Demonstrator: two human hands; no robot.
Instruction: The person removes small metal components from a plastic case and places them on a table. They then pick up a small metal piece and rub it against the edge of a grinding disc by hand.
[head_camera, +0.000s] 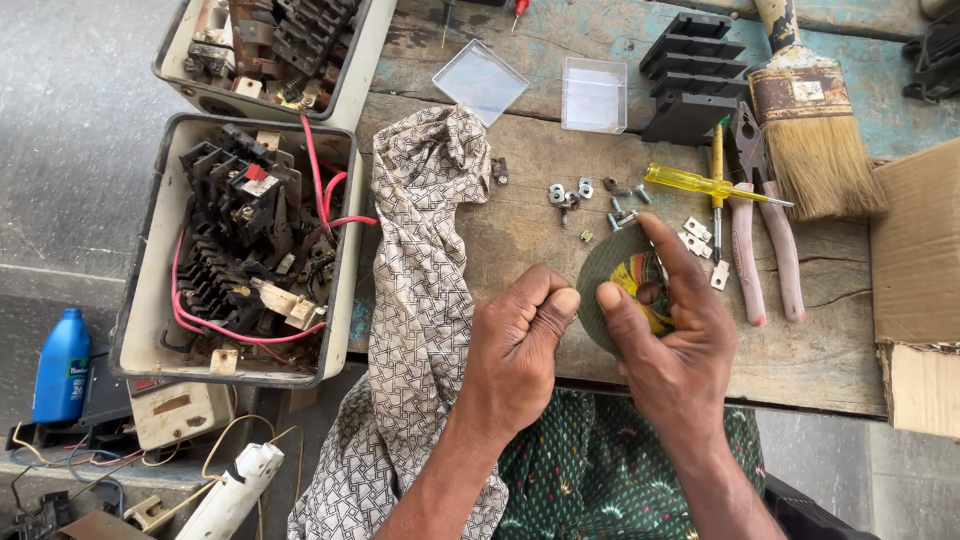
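Note:
My right hand (672, 330) grips a round grey abrasive disc (610, 265) with a yellow and red centre label, thumb on its near face and forefinger stretched along its far edge. My left hand (522, 335) is curled tight right beside the disc's left rim, pinching something too small to make out. Both hands hover over the front of a worn wooden workbench (820, 340). Small screws and metal clips (585, 195) lie scattered just beyond the disc.
A patterned cloth (420, 250) drapes over the bench's left edge. Two open electrical boxes (240, 250) with red wires sit left. Yellow screwdriver (700, 183), pink-handled pliers (760, 240), paintbrush (815, 130), black heat sink (690, 75), clear plastic box (593, 95), cardboard box (915, 280) right.

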